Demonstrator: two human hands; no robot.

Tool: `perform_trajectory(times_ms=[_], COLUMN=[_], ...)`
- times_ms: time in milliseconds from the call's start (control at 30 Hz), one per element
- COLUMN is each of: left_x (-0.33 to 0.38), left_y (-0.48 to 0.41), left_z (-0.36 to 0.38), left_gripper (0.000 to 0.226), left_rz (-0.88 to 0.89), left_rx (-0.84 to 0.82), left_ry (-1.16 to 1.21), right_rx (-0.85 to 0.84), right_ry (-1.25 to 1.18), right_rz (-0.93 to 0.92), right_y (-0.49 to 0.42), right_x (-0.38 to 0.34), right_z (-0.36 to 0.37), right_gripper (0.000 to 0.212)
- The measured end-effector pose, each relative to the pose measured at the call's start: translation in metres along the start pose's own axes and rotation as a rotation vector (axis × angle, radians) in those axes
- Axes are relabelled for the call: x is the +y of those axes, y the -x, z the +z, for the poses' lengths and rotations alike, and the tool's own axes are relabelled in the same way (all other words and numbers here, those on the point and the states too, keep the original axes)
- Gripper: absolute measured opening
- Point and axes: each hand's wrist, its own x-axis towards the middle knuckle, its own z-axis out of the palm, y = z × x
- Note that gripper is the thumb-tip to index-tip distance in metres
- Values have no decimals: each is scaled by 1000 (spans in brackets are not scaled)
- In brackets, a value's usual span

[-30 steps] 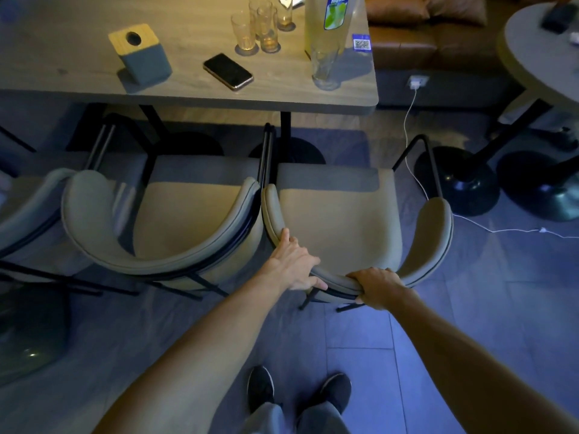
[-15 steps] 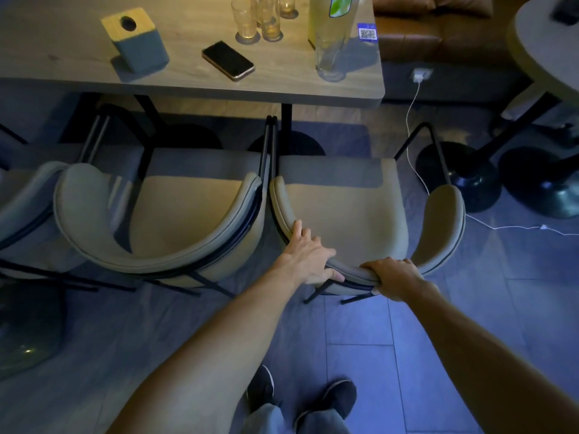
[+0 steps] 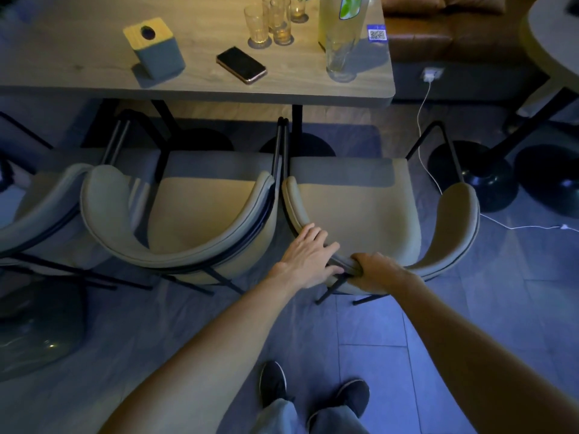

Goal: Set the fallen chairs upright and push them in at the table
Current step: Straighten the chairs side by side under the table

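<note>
The chair (image 3: 354, 214), upright and a little to 3 o'clock of the middle of the view, has slid slightly nearer to the table (image 3: 219, 92) at 12 o'clock within the last second. Its front edge now lies in the table's shadow (how far it goes under the top I cannot tell). The left hand (image 3: 308, 258) has crept along the backrest toward the right hand (image 3: 376, 272), so they are just beside each other at the seat's 6 o'clock. The left hand presses on the rim with almost straight fingers, and the right hand is curled over the rim and grips it. I judge the pushing-in nearly finished, since the neighbour chair (image 3: 203, 208) at 9 o'clock stands about level.
</note>
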Motion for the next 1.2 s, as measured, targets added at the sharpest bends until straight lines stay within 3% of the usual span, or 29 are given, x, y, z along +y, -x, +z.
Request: perform_trajectory(times_ms=[133, 267, 400, 467, 533, 600, 767, 1200], left_x=[-35, -81, -120, -132, -136, -136, -131, -121], left_y=[23, 50, 80, 90, 94, 92, 92, 90], left_z=[-3, -7, 4, 11, 15, 16, 18, 13], left_gripper=[54, 63, 74, 55, 35, 29, 28, 26], left_rz=[-60, -365, -663, -739, -722, -707, -707, -807], left_rx=[163, 183, 104, 0, -14, 4, -23, -73], left_ry=[40, -16, 61, 126, 102, 87, 92, 173], right_rx=[91, 152, 253, 279, 280, 270, 266, 265], right_ry=[-145, -192, -164, -126, -103, -88, -77, -62], right_rz=[-19, 28, 100, 134, 146, 158, 175, 160], right_y=[-10, -17, -24, -27, -28, -28, -30, -29], right_x=[-46, -72, -87, -91, -92, -93, -95, -97], right_z=[-4, -7, -1, 1, 2, 3, 2, 2], right_gripper=[43, 35, 22, 15, 13, 19, 28, 24])
